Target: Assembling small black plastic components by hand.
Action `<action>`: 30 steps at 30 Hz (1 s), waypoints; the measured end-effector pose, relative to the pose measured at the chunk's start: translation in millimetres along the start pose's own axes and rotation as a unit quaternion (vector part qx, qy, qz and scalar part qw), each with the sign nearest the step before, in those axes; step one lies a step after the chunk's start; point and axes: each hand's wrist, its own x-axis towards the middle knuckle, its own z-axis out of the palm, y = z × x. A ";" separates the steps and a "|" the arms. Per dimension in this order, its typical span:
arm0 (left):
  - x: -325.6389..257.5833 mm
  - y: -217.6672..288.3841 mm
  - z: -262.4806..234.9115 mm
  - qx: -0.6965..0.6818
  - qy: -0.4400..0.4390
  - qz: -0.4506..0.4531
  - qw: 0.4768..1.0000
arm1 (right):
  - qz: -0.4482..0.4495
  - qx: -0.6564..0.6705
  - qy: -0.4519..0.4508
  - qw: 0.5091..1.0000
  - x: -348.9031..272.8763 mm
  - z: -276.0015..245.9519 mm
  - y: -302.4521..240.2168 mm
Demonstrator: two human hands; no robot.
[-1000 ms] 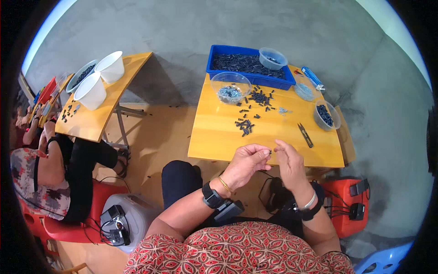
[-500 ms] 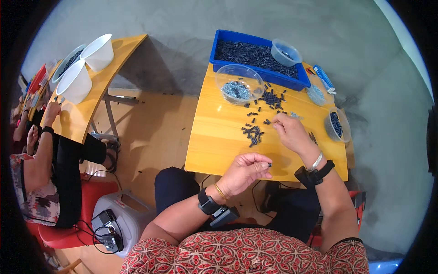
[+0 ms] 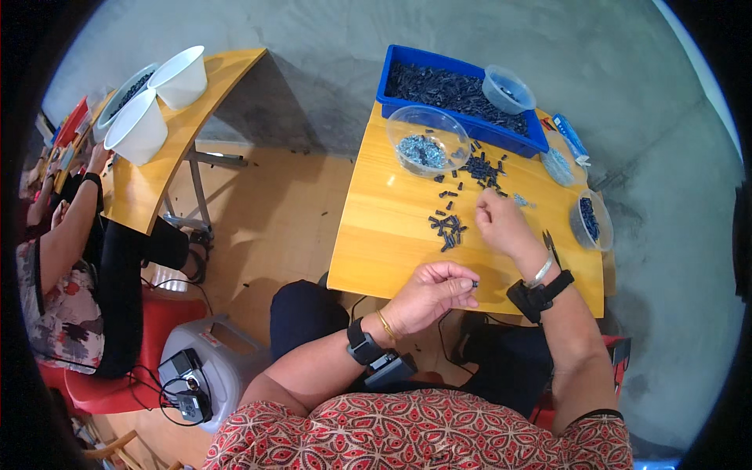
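My left hand hovers over the near edge of the yellow table, fingertips pinched on a small dark part. My right hand reaches out over the table's middle, fingers curled down beside a small pile of dark parts. Whether it holds one is hidden. More dark parts lie scattered further back. A clear bowl with small grey pieces stands behind them, in front of a blue bin full of dark parts.
A clear tub sits in the blue bin. Another clear tub of dark parts stands at the table's right edge, a dark tool near it. At left, another person sits at a second table with white buckets.
My right hand left my left hand and reached forward to the loose parts in the middle of the table. My left hand stayed near the front edge, still pinched.
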 end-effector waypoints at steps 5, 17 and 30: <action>0.5 -0.5 -1.6 0.012 -0.002 0.007 1.000 | 0.098 0.309 0.037 0.945 -41.4 -21.5 -19.9; -24.6 6.9 75.7 0.063 -0.070 0.059 0.994 | 0.014 0.690 0.085 0.718 -139.9 -80.6 -111.2; -42.6 -1.8 104.9 0.116 -0.073 0.098 0.986 | 0.001 0.734 0.077 0.674 -158.5 -83.0 -119.9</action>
